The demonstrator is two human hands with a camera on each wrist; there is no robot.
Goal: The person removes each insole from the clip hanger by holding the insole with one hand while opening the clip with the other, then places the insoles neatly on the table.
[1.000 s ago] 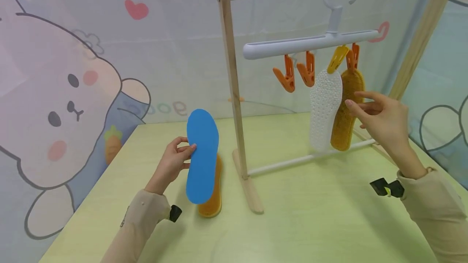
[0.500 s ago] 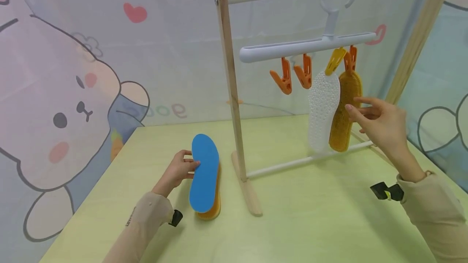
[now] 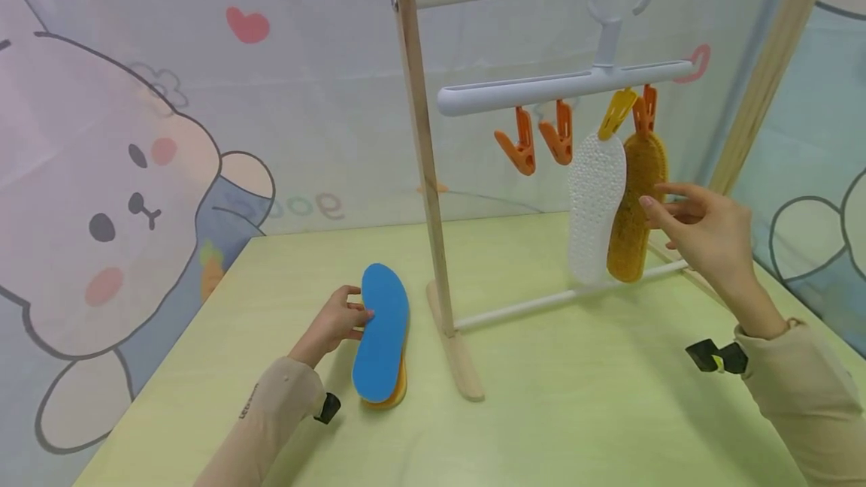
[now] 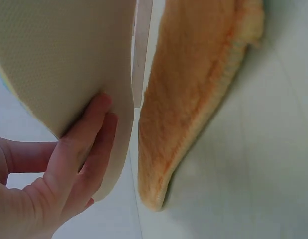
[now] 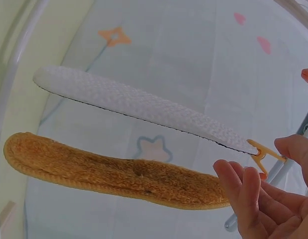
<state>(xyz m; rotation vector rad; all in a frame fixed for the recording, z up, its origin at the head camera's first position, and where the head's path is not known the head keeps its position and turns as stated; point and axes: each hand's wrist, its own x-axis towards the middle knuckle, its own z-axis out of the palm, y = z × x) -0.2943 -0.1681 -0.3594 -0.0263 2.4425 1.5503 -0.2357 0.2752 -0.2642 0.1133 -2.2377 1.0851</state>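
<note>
Spreading across the back of the head view: a printed backdrop cloth (image 3: 338,119), cartoon animal at left. Pale yellow-green table (image 3: 534,412) fills the lower half. Rack (image 3: 425,156), wood uprights plus white bars, right of centre, running to the upper right. Beige sleeves come in from the bottom: left sleeve (image 3: 264,423) angled up and right, right sleeve (image 3: 798,389) angled up and left. White hanger (image 3: 541,89) hooked on the top bar, upper right.

Insoles next. Blue insole (image 3: 386,333) lower centre-left, held above the flat brown insole (image 4: 188,89) on the table. Left wrist view has a gap between the two and shows the blue one's pale back. White textured insole (image 3: 595,209) and hanging brown insole (image 3: 636,216) dangle right of centre.

Left hand (image 3: 336,324): pinching the blue insole at its left edge, thumb on the blue face, fingers behind. Right hand (image 3: 710,228): raised at right, holding nothing, fingers loosely bent, thumb apart from them. Fingertips overlap the hanging brown insole; contact, can't tell.

Smallest: yellow clip (image 3: 617,115) on the white insole, orange clip (image 3: 646,113) on the brown one, two spare orange clips (image 3: 519,143) left along the hanger.
</note>
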